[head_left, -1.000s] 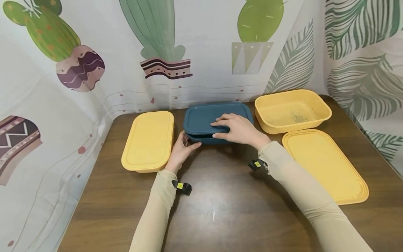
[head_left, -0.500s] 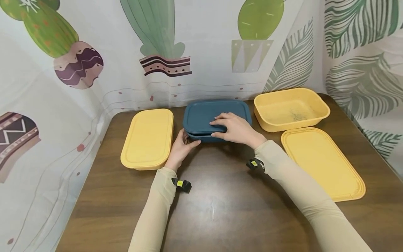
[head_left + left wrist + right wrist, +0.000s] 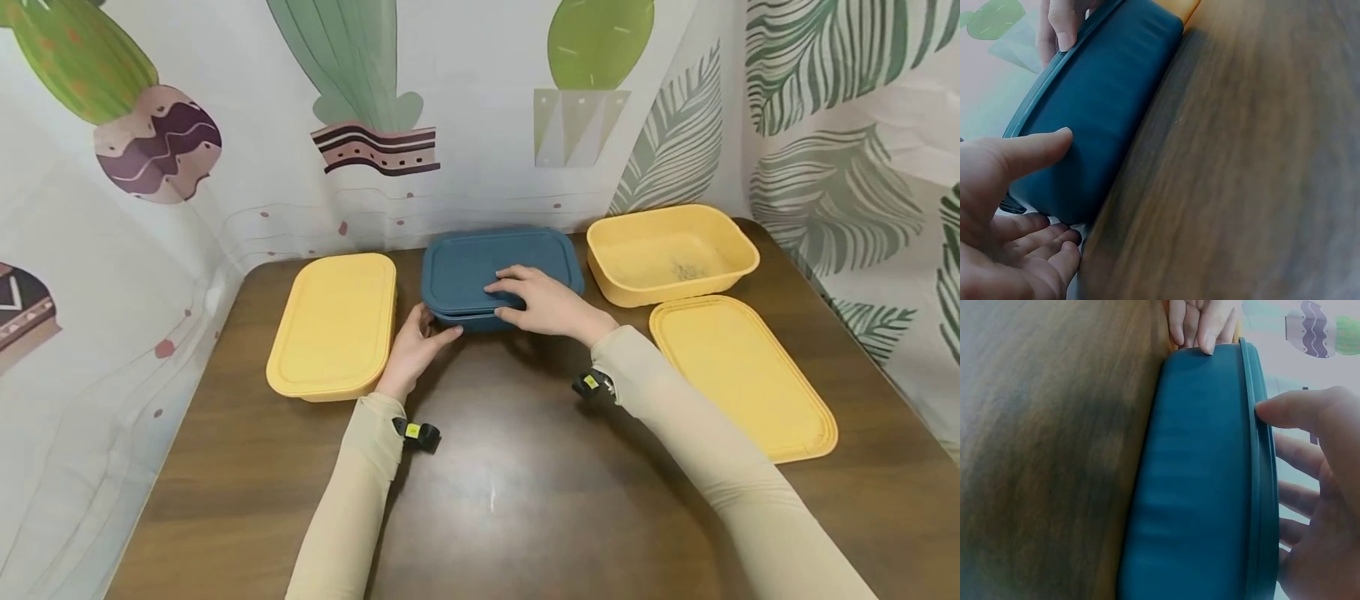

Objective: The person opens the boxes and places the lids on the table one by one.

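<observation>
Nearest us, two pale sleeves (image 3: 345, 508) reach over the wooden table (image 3: 487, 492). A loose yellow lid (image 3: 742, 375) lies beside the right forearm; a lidded yellow box (image 3: 333, 325) sits just left of our left hand (image 3: 408, 354). That hand grips the left front corner of the blue container (image 3: 480, 322), thumb on its front wall. Our right hand (image 3: 551, 304) pinches the front rim of the blue lid (image 3: 465, 267), other fingers over its top. The container stands at the table's back, its lid on but with a thin gap along the front. We judge the step in hand to be working that edge; whether opening or closing, we cannot tell. Either way, the next move seems to call for a steady left hold while the right works the rim. Farther right stands an open yellow box (image 3: 637, 296); behind everything hangs a cactus-printed cloth (image 3: 480, 108).
</observation>
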Demonstrator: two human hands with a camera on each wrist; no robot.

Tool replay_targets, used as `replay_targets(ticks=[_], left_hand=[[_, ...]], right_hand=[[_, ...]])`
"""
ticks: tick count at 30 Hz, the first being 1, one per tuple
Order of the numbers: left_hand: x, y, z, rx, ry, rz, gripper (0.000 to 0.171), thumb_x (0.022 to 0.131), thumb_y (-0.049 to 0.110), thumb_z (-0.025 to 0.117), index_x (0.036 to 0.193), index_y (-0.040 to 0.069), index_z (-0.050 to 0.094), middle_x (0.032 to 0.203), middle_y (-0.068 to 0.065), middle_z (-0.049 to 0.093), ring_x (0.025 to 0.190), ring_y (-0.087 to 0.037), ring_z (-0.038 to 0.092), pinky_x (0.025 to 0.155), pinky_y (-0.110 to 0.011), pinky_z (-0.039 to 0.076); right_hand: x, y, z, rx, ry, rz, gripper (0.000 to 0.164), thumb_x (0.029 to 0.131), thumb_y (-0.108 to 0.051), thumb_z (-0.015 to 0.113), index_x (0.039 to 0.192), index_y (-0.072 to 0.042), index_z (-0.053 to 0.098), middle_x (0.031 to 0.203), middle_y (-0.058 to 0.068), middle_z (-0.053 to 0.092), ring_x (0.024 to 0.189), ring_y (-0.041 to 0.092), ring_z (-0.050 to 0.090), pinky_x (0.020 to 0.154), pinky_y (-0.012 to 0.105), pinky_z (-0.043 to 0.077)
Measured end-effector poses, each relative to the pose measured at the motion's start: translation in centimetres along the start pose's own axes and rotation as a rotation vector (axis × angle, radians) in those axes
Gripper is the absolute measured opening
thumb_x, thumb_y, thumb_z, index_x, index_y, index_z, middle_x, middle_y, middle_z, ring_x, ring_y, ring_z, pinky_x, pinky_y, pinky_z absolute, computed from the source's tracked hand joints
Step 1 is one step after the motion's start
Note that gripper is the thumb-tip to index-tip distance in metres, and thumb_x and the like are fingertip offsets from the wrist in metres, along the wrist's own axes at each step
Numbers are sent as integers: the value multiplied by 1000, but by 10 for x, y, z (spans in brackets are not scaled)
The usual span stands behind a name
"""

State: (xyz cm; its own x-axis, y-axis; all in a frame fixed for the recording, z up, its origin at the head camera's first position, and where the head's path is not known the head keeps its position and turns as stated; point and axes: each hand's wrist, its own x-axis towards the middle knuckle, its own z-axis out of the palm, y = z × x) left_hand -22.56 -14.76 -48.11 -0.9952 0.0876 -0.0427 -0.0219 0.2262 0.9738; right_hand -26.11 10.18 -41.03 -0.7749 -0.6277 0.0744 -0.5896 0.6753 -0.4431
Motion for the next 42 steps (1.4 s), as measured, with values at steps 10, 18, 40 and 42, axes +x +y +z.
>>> replay_targets(ticks=[10,18,40,42], left_hand=[[-3,2,-5,21,10,-21,80,91,21,77,156,9,32,156,-11,41,145,-22,36,120,-39,24],[0,1,1,40,9,-7,79,91,25,77,155,10,34,154,-9,43,143,-20,39,119,-39,27],[-1,-4,8,33,46,15,75,89,19,77,152,9,37,151,-9,46,141,-22,41,117,-39,31],[-2,-2,6,33,58,16,73,90,18,77,151,9,38,151,-9,47,141,-21,42,117,-39,32]], right_hand=[[16,2,-7,-23,-46,25,46,99,-32,62,141,-14,60,152,16,44,140,37,39,114,52,34],[20,10,-8,-34,-52,44,46,100,-33,61,142,-15,59,153,15,42,141,36,38,113,52,35],[17,15,-5,-141,17,8,56,91,-31,76,142,-14,59,153,17,44,140,39,40,113,57,32],[20,14,-5,-157,12,10,57,92,-31,76,143,-15,58,153,17,43,141,39,39,113,57,32]])
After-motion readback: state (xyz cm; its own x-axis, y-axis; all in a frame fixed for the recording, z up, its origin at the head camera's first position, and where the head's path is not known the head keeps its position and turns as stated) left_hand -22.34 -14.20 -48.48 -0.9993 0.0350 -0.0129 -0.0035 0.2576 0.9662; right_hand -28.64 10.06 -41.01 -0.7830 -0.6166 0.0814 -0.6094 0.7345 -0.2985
